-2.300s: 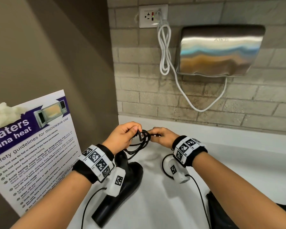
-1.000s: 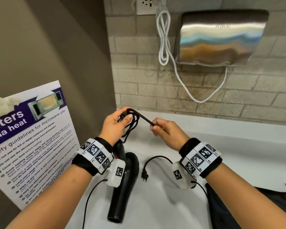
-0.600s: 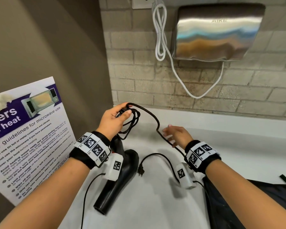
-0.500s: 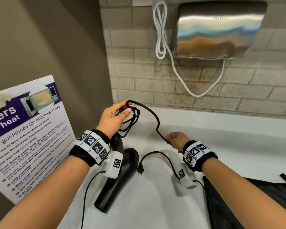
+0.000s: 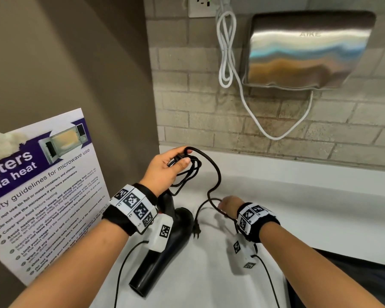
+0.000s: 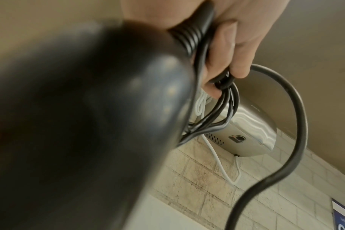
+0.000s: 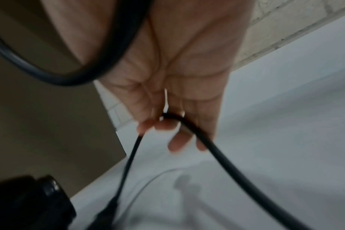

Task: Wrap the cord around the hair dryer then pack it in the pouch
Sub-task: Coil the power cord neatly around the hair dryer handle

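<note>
a: so what's on that counter (image 5: 309,210), left to right?

b: one poster (image 5: 42,192) about microwave safety leaning on the left wall. then one black hair dryer (image 5: 165,247), nozzle pointing toward the near edge of the counter, handle up under the left wrist. one black cord (image 5: 217,174), one plug (image 5: 196,228) lying on the counter just right of the dryer. one dark pouch (image 5: 347,276) at the lower right, half out of view.

a: and the wall?

b: one outlet (image 5: 201,6), one white cable (image 5: 226,52) looped below it, one steel hand dryer (image 5: 307,50).

a: hands?

b: two. the left hand (image 5: 165,168) is raised above the dryer's handle, thumb and fingers (image 6: 240,51) curled round several gathered loops of cord. the wrist view shows the bundle pressed under the fingertips, beside the ribbed end of the handle.

a: the right one?

b: the right hand (image 5: 229,204) is lower, close over the counter, back of the hand up. its fingers (image 7: 161,126) pinch a single strand of the cord. from there one length arcs up to the left hand, the other runs down to the plug.
</note>
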